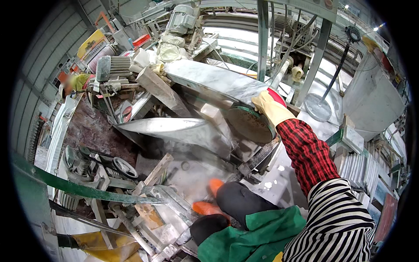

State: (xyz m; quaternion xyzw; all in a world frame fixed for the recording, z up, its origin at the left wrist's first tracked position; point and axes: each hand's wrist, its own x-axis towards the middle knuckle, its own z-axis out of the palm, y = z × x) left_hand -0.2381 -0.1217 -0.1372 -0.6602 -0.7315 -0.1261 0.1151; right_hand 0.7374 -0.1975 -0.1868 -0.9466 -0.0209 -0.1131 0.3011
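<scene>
In a cream glove, my right hand (271, 109) reaches forward at the right end of a long white, grey-veined stone slab (218, 81). The gloved fingers are bent round a rounded red object (277, 97) with a pale edge, its kind hard to tell, and they touch or nearly touch the slab. Just below the hand hangs a round, dark disc (248, 123) with a green rim, under the slab's near edge. A red-and-black checked sleeve covers my right forearm. My left hand does not show.
Beams and a curved pale sheet (166, 125) lie below the slab. A green rail (96, 192) crosses at left, near a belt pulley (125, 167). Motors (181, 19) stand at the back. Stacked slabs (354, 168) are at right. Another person (78, 82) is far left.
</scene>
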